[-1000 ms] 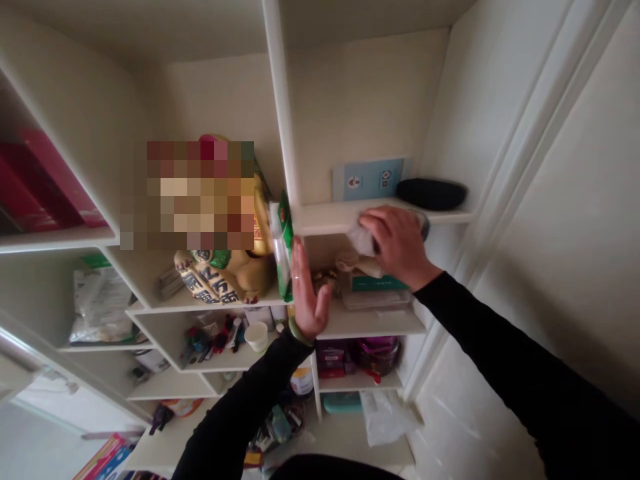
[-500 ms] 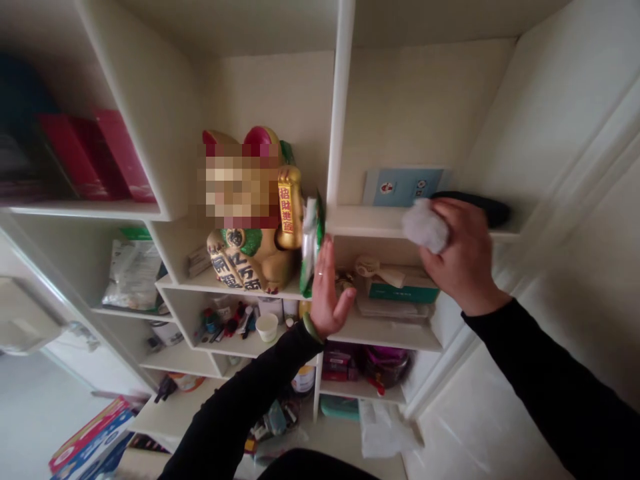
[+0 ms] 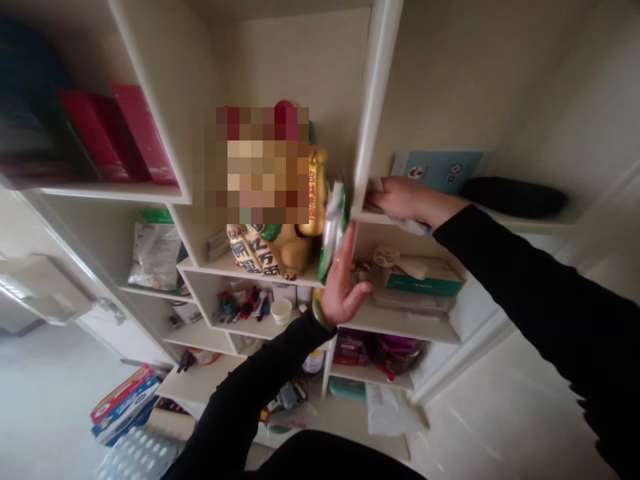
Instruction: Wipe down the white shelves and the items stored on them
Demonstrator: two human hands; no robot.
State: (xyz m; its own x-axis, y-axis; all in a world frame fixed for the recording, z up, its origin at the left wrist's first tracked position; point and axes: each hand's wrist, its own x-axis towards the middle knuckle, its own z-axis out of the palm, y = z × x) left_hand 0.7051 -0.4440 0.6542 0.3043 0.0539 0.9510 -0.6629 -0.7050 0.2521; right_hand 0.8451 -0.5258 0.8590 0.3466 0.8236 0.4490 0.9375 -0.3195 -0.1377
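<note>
My right hand [image 3: 403, 200] presses a crumpled greyish-white cloth [image 3: 413, 225] onto the upper right shelf, close to the upright divider. Its fingertips are partly hidden by the cloth and the hand itself. My left hand [image 3: 344, 283] is held upright with fingers stretched out and thumb apart. It is at a green and white packet [image 3: 333, 230] that leans by the divider; whether the palm presses on it I cannot tell. Left of the packet sits a golden lucky cat figure [image 3: 295, 253], its upper part pixelated. Behind my right wrist a light blue card [image 3: 440, 170] leans against the back wall, beside a black elongated case [image 3: 515, 198].
Below, a small handheld fan [image 3: 387, 257] lies by a green and white box [image 3: 425, 283]. A white cup [image 3: 281, 311] stands among small items. Red boxes [image 3: 145, 137] fill the left shelf. Colourful boxes [image 3: 125, 403] are at lower left.
My right hand has moved left along the shelf with the cloth, from near the black case to the divider. My left hand stays by the packet. The view has shifted slightly.
</note>
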